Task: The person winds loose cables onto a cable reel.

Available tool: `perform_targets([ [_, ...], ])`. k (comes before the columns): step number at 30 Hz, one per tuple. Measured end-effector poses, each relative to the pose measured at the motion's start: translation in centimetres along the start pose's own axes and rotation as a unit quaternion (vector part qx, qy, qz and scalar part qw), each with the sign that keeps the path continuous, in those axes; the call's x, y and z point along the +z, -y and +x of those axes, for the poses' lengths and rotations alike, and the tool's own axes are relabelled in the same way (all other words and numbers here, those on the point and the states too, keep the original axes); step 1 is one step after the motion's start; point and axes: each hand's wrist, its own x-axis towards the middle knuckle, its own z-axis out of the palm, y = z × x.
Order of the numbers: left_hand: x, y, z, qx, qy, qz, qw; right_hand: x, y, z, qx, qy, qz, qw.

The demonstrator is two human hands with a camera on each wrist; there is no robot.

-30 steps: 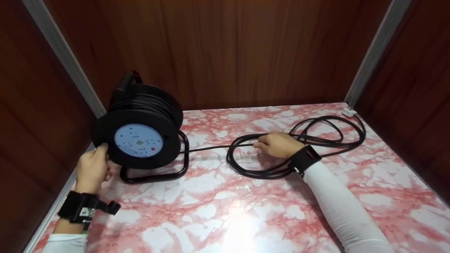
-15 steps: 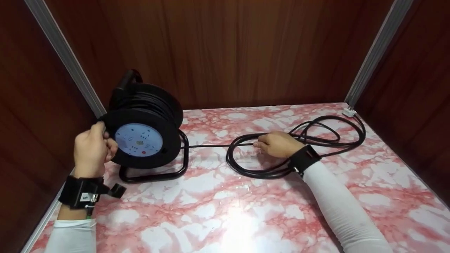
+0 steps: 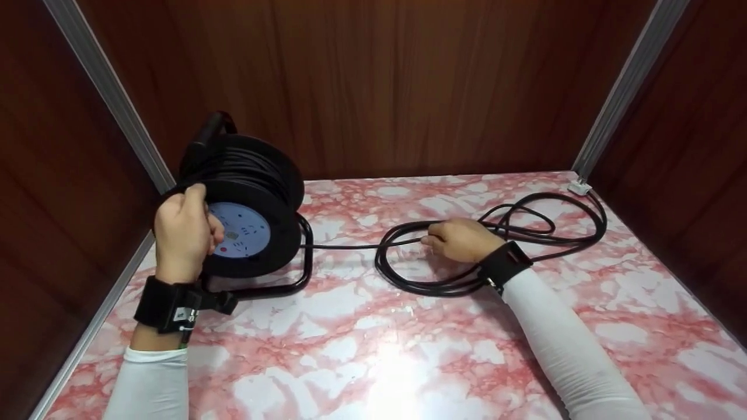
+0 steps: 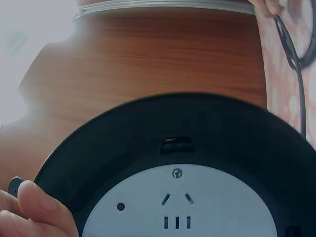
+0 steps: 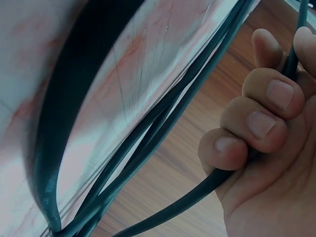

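Observation:
A black cable reel (image 3: 280,233) stands on its tubular frame at the left of the head view. Its front bears a pale blue socket panel (image 3: 251,224). At the reel's left rim my left hand (image 3: 184,233) has its fingers curled round a small winding knob, mostly hidden; a dark bit of the knob (image 4: 15,185) shows beside the fingers in the left wrist view. From the reel a black cable (image 3: 344,247) runs right to my right hand (image 3: 461,239). In the right wrist view, several curled fingers (image 5: 261,123) wrap that cable, which passes through the palm.
Loose cable loops (image 3: 420,289) lie under and beyond the right hand on the red-and-white marbled tabletop (image 3: 327,350). A white plug (image 3: 579,187) ends the cable in the far right corner. Wood-grain panels (image 3: 373,87) enclose the back and both sides.
My left hand has risen and swung right round the reel's face. The panel has turned clockwise with it. A small cable loop at far right has shrunk, while my right hand stays in place.

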Motion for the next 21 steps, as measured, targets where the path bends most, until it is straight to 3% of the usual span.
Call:
perform_targets([
  [4,0.7,0.0,-0.2,0.041,0.003,0.058,0.9975,0.1,0.0,-0.1,-0.001,-0.011,-0.002,1.0],
  [12,2.2,-0.1,-1.0,0.07,0.001,0.131,0.9889,-1.2,-1.0,-0.4,0.01,-0.013,0.012,1.0],
  [16,2.6,-0.1,-1.4,0.078,0.004,0.156,0.9847,-2.4,-1.5,-0.9,0.005,-0.061,-0.004,0.998],
  [21,3.0,0.2,-1.6,0.092,0.003,0.155,0.9836,-3.3,-1.7,-1.3,-0.007,-0.135,-0.042,0.99],
])
